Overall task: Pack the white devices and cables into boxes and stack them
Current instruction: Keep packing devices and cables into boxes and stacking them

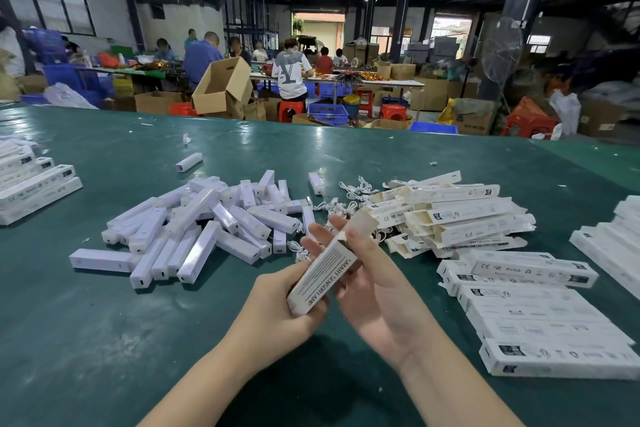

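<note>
Head cam: left hand clamped on box above table, right hand fingers spread at its flap; light thin card, likely crushable, hold the long edges

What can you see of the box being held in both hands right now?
The box is a long, slim white carton, apparently card, with black print along one face including large lettering and fine text lines. It is tilted, near end low at the left, far end up and away. Its far end flap stands open, showing a brownish unprinted inside. The left hand grips its near end; the right hand touches the far end by the flap. It is held above the green table.
</note>
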